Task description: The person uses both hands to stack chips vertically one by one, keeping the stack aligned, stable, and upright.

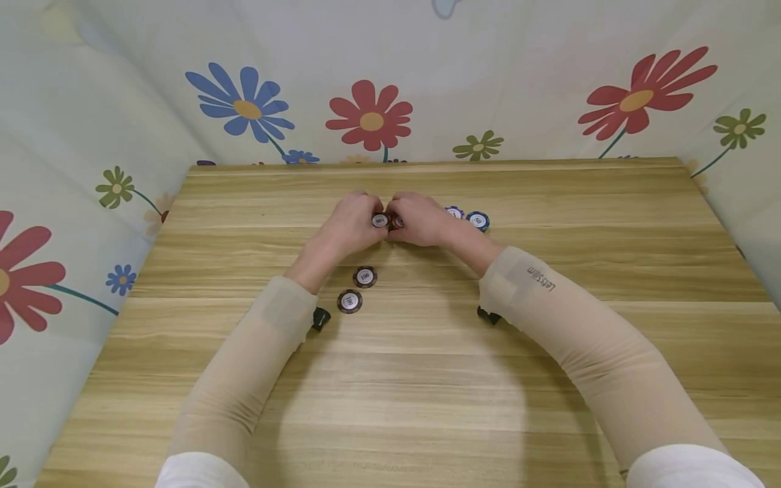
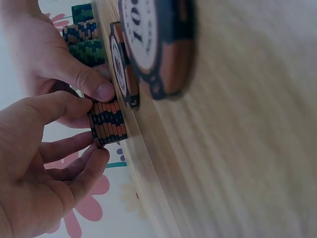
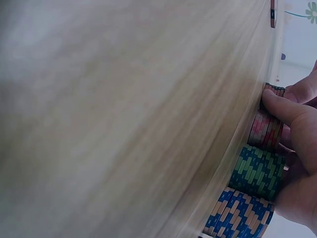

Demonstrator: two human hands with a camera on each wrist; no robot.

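Observation:
My left hand [image 1: 352, 224] pinches a stack of black-and-orange poker chips [image 2: 108, 124], its top chip marked 100 in the head view. Thumb and fingertips press on the stack's sides. From the other side my right hand [image 1: 419, 219] curls in, its thumb [image 3: 277, 105] against the same stack. Tight beside that stack stands a shorter-looking stack of red chips [image 3: 266, 130], partly under the right hand. Two loose black-and-orange chips, a farther one [image 1: 365, 276] and a nearer one [image 1: 350, 301], lie flat on the wooden table, both marked 100.
A green-and-navy chip stack [image 3: 257, 171] and a blue-and-tan stack [image 3: 238, 215] continue the row to the right. Another green stack [image 2: 81, 12] shows at its far end. Behind the table [image 1: 415, 379] hangs a flower-printed curtain [image 1: 500, 74].

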